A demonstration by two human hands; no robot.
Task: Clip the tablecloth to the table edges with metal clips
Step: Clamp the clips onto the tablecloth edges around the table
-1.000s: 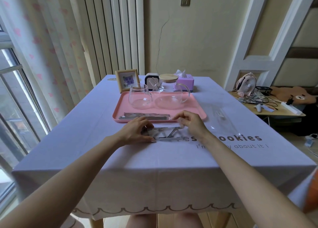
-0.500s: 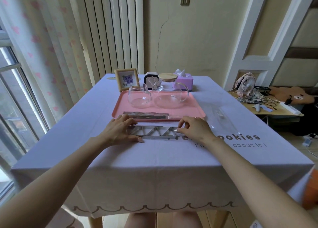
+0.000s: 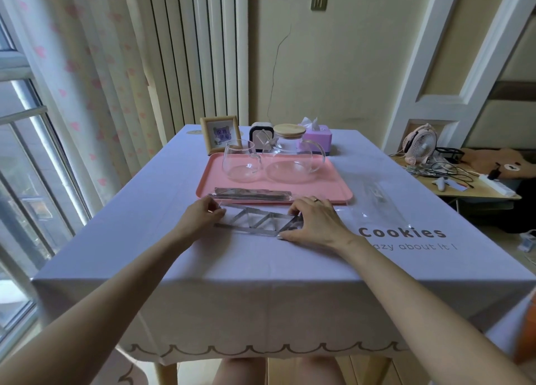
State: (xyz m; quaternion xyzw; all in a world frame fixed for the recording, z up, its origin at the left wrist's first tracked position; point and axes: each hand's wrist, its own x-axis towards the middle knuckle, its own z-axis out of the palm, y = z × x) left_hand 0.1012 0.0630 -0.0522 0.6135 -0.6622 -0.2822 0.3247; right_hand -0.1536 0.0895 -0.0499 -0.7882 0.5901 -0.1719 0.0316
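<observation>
I see the metal clips (image 3: 258, 221) lying in a row on the lilac tablecloth (image 3: 261, 271), just in front of the pink tray (image 3: 336, 194). My left hand (image 3: 200, 217) pinches the row's left end, and my right hand (image 3: 316, 220) has its fingers curled round the right end.

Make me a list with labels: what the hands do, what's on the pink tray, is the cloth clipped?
Left hand: pinches the metal clips' left end
Right hand: holds their right end
Clips: flat on tablecloth, beside pink tray
On tray: glass cup, glass teapot, wrapped clip pack
Clipped: near edge, not yet
</observation>
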